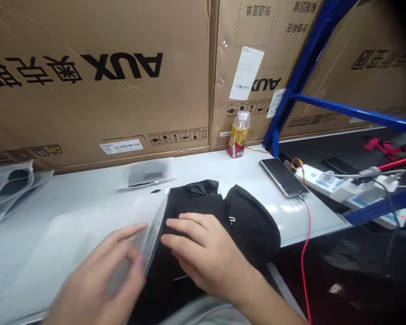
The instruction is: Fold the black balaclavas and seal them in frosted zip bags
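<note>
My left hand (103,271), blurred, is closed on a translucent plastic bag (154,225) that stands on edge at the centre. Its thumb and fingers pinch the near part of the bag. My right hand (206,253) lies over black fabric items (206,201), palm down with fingers somewhat apart, the fingertips close to the bag's edge. Whether those fingertips touch the bag is hard to tell. Part of the black fabric, with a small white mark, spreads out to the right of my right hand.
Behind are large cardboard boxes (98,104). Filled zip bags (147,174) lie at the back and far left of the white table (67,198). A drink bottle (238,135), a phone (284,177) with a red cable, power strips (325,178) and a blue frame (301,67) are at the right.
</note>
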`<move>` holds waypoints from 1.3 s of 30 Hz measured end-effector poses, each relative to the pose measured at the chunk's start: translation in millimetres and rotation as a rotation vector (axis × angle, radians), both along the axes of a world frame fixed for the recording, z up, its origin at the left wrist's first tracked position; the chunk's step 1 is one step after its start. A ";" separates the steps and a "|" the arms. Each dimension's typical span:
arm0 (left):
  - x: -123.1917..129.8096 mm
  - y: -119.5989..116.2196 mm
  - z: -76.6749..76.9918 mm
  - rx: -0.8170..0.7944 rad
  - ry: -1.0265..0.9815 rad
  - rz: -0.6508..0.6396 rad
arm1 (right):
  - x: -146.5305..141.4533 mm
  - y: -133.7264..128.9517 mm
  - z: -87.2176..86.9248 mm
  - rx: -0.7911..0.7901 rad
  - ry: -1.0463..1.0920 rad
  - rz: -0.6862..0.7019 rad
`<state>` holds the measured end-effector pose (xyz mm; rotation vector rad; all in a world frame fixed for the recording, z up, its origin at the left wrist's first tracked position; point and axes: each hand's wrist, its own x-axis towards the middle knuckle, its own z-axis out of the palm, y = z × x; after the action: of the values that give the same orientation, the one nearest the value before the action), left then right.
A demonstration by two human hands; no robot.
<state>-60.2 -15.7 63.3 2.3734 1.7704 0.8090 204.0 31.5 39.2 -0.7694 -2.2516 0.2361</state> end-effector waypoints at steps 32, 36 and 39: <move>48.3 23.7 4.1 0.131 -0.112 -0.043 | 49.1 37.6 -6.5 -0.344 -0.207 -0.756; 51.3 30.4 -1.0 0.098 -0.056 -0.060 | 37.1 28.3 1.4 -0.416 -0.218 -0.654; 54.7 32.2 -7.0 0.131 -0.029 -0.034 | 28.6 19.9 6.8 -0.560 -0.056 -0.538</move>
<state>-5.5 16.5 56.3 2.4507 1.7109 0.9792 232.7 51.4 46.0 -1.6525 -1.9443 0.5960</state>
